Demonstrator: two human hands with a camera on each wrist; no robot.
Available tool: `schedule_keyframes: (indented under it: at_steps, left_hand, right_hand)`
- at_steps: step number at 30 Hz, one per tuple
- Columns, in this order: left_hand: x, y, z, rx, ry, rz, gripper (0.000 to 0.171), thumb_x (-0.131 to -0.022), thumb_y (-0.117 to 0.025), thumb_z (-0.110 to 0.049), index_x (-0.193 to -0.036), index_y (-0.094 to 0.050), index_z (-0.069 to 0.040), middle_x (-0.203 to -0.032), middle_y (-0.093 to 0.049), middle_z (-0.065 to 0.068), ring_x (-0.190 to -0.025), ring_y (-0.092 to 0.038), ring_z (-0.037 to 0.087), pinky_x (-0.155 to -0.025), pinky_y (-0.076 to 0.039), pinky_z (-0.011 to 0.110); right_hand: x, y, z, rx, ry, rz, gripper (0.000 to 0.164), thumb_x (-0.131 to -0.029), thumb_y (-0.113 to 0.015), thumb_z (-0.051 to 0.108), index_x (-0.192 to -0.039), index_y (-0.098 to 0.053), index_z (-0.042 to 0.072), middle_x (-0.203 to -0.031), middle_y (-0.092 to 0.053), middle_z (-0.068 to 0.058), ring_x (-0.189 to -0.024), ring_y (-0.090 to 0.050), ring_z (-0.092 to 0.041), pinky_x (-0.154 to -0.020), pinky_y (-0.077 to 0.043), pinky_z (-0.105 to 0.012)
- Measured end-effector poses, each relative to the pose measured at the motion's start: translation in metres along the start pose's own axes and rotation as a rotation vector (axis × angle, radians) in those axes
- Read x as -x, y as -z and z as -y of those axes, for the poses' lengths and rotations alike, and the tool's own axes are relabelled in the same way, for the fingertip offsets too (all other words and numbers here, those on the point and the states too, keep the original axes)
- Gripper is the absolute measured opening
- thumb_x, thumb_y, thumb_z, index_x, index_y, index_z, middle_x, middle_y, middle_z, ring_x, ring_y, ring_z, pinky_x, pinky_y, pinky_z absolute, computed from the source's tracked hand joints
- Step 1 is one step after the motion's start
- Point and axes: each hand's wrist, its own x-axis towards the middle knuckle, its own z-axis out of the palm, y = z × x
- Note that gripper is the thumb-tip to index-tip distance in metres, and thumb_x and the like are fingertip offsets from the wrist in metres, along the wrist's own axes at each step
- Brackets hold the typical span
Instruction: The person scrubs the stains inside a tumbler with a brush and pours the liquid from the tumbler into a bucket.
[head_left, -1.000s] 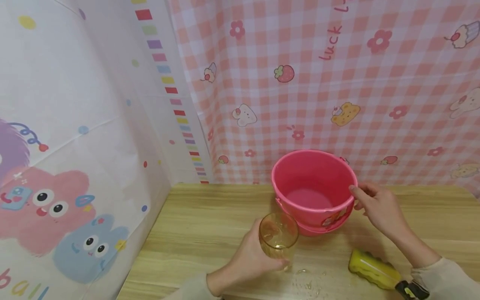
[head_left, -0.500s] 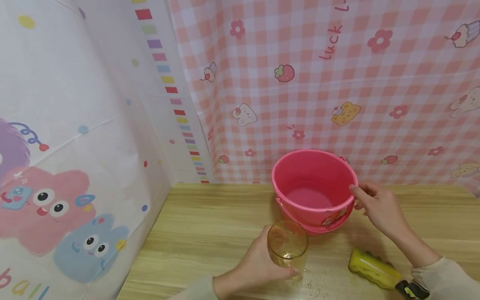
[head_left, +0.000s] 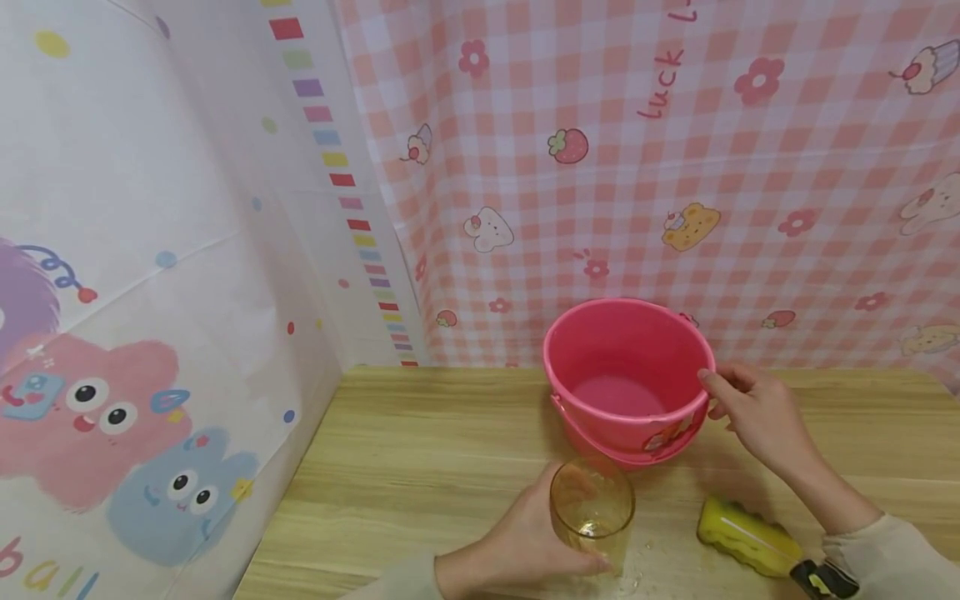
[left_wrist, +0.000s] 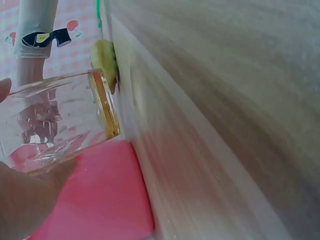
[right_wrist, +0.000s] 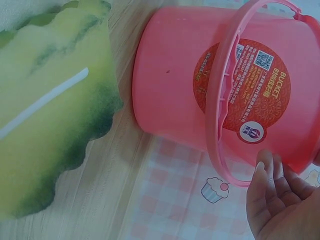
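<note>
My left hand [head_left: 525,537] grips a clear amber drinking glass [head_left: 592,504], its fingers and thumb around the sides. The glass stands nearly upright at the near side of a pink bucket [head_left: 622,337]. In the left wrist view, the glass's thick base [left_wrist: 106,106] is close to the tabletop; I cannot tell if they touch. My right hand [head_left: 761,417] pinches the bucket's right rim, thumb on top. The bucket is upright, its handle [right_wrist: 220,100] hanging down over a round red label [right_wrist: 265,82]. A little liquid seems to lie in the glass.
A yellow-green, wavy-edged block like a sponge [head_left: 748,537] lies on the wooden table [head_left: 405,467] near the right forearm. Several water drops [head_left: 637,575] wet the wood beside the glass. Behind the bucket hangs a pink checked cloth [head_left: 570,217]; a white printed cloth [head_left: 225,333] hangs at left.
My left hand has moved the glass to the right and toward me, away from the bucket's front. The right hand and the bucket have stayed in place.
</note>
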Motion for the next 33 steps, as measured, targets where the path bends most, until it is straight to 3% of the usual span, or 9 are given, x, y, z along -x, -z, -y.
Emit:
schedule_keyframes:
  at_steps: [11, 20, 33]
  left_hand:
    - [-0.001, -0.011, 0.002, 0.031, -0.014, 0.074, 0.093, -0.073, -0.096, -0.009, -0.147, -0.042, -0.022, -0.136, -0.059, -0.007, -0.125, -0.059, 0.01, -0.109, -0.047, 0.03]
    - [-0.001, -0.018, 0.007, -0.015, -0.041, 0.081, 0.078, -0.071, -0.096, -0.006, -0.133, -0.049, -0.014, -0.129, -0.061, -0.001, -0.122, -0.058, 0.008, -0.108, -0.048, 0.028]
    - [0.001, -0.021, 0.007, -0.026, -0.019, 0.11, 0.083, -0.074, -0.096, -0.011, -0.14, -0.046, -0.019, -0.134, -0.058, -0.004, -0.125, -0.056, 0.008, -0.107, -0.048, 0.028]
  right_hand:
    - [0.0, 0.001, 0.0, -0.01, 0.005, -0.002, 0.045, -0.109, -0.057, 0.033, -0.123, -0.068, -0.007, -0.088, -0.071, -0.015, -0.067, -0.063, -0.009, -0.053, -0.056, -0.031]
    - [0.0, 0.0, 0.0, -0.002, 0.007, -0.006, 0.043, -0.109, -0.057, 0.033, -0.122, -0.069, -0.006, -0.088, -0.071, -0.015, -0.067, -0.063, -0.01, -0.052, -0.056, -0.029]
    - [0.0, 0.0, 0.0, -0.009, -0.001, 0.001, 0.044, -0.109, -0.056, 0.034, -0.123, -0.069, -0.006, -0.088, -0.07, -0.015, -0.067, -0.063, -0.01, -0.053, -0.056, -0.03]
